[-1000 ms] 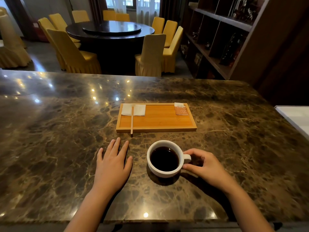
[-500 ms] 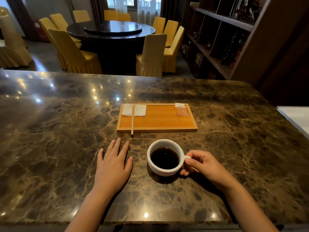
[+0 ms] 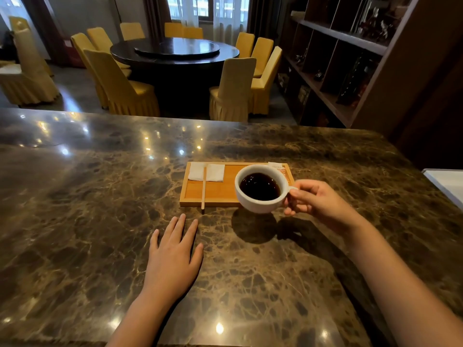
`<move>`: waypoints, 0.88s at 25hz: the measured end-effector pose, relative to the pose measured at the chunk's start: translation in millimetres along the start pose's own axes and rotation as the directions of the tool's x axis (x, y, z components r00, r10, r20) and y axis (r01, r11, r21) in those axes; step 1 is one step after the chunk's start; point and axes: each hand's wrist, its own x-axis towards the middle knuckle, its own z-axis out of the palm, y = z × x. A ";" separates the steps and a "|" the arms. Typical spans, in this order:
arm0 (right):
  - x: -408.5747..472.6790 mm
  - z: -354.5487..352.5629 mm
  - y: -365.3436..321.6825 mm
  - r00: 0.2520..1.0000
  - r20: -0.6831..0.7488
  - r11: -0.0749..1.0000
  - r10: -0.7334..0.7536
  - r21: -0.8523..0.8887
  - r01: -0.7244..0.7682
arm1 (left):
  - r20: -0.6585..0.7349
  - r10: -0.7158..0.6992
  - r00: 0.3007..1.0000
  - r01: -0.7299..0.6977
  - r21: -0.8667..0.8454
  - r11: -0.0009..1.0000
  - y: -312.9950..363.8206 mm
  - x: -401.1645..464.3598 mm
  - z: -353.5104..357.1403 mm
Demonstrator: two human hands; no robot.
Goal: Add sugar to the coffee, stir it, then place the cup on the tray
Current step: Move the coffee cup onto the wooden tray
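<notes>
A white cup (image 3: 260,188) full of black coffee hangs in the air over the right front part of the wooden tray (image 3: 215,191), casting a shadow on the marble below. My right hand (image 3: 315,201) grips the cup by its handle. On the tray lie a white napkin (image 3: 206,172), a wooden stir stick (image 3: 204,187) that overhangs the front edge, and an orange sugar packet (image 3: 278,167) mostly hidden behind the cup. My left hand (image 3: 172,256) rests flat on the marble counter (image 3: 87,221), fingers spread, holding nothing.
The counter's far edge runs across the middle of the view. Beyond it stand a round dark table (image 3: 175,52) with yellow-covered chairs (image 3: 233,88). A dark wooden shelf (image 3: 350,58) rises at the right, and a white surface (image 3: 448,184) borders the counter's right side.
My right hand closed on the handle and lifted the cup off the counter, carrying it forward over the tray's right side. My left hand stayed flat in place.
</notes>
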 end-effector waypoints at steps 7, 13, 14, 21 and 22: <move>55.0 -15.5 0.6 0.996 0.058 0.997 0.074 -0.007 -0.074 | -0.028 0.003 1.000 -0.003 -0.005 1.000 0.3 -0.6 0.1; 82.9 -20.1 9.7 0.988 0.114 0.995 0.104 -0.012 -0.104 | -0.044 -0.003 0.999 0.004 0.010 1.000 0.1 -1.6 2.1; 86.4 -20.7 10.4 0.987 0.118 0.994 0.113 -0.014 -0.112 | -0.049 -0.004 0.999 0.004 0.009 1.000 0.0 -1.4 2.3; 97.1 -30.0 19.2 0.974 0.121 0.981 0.191 -0.061 -0.184 | -0.059 0.002 0.998 -0.001 0.012 1.000 -0.2 -1.1 3.2; 97.2 -30.6 20.2 0.972 0.121 0.979 0.201 -0.063 -0.195 | -0.055 0.002 0.998 -0.002 0.011 1.000 0.1 -1.0 3.2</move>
